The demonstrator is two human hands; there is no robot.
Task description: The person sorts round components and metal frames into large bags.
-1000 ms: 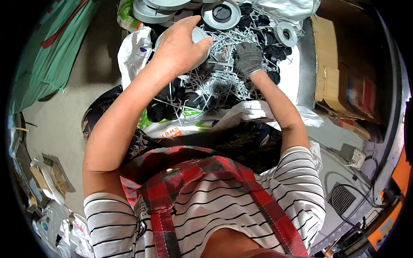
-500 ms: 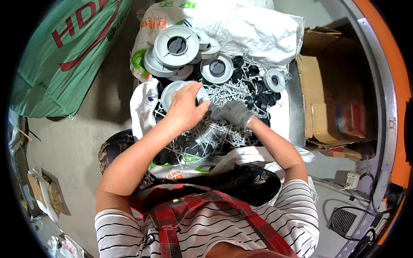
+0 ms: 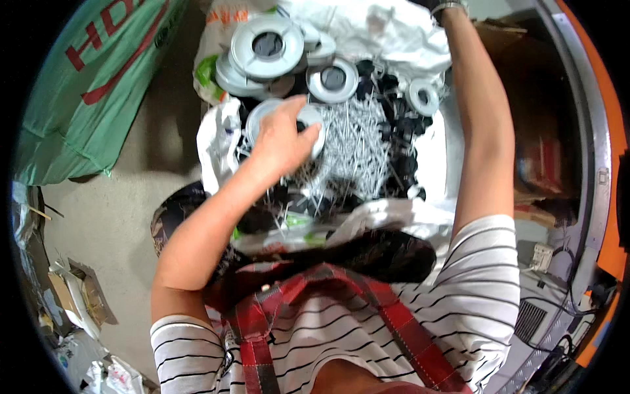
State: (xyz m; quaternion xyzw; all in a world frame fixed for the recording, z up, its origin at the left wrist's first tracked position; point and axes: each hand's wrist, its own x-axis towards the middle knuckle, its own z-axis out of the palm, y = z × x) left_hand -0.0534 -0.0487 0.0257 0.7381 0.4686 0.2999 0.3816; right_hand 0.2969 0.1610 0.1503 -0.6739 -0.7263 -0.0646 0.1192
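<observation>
My bare left hand [image 3: 283,138] holds a round grey plastic disc [image 3: 259,121] with a dark centre, thumb and fingers spread across it. It rests against a heap of thin pale-grey stick-like pieces [image 3: 354,144]. My right arm reaches far forward, and only the wrist with a band and a bit of dark glove of my right hand [image 3: 447,6] shows at the top edge; its fingers are out of sight. Beyond the heap lie a stack of larger grey discs [image 3: 243,56], another disc [image 3: 315,80] and a small grey ring [image 3: 413,98]. Black round parts [image 3: 403,128] border the heap.
White printed sacks [image 3: 394,29] lie behind and under the parts. At the left hangs a green sack [image 3: 98,125]. A cardboard box [image 3: 535,131] stands right of my arm, beside an orange-edged frame [image 3: 607,217]. Cables [image 3: 558,308] lie at the lower right.
My right hand has left the heap beside the disc and swung forward and right to the top edge. My left hand stays on the disc. The whole view has shifted slightly.
</observation>
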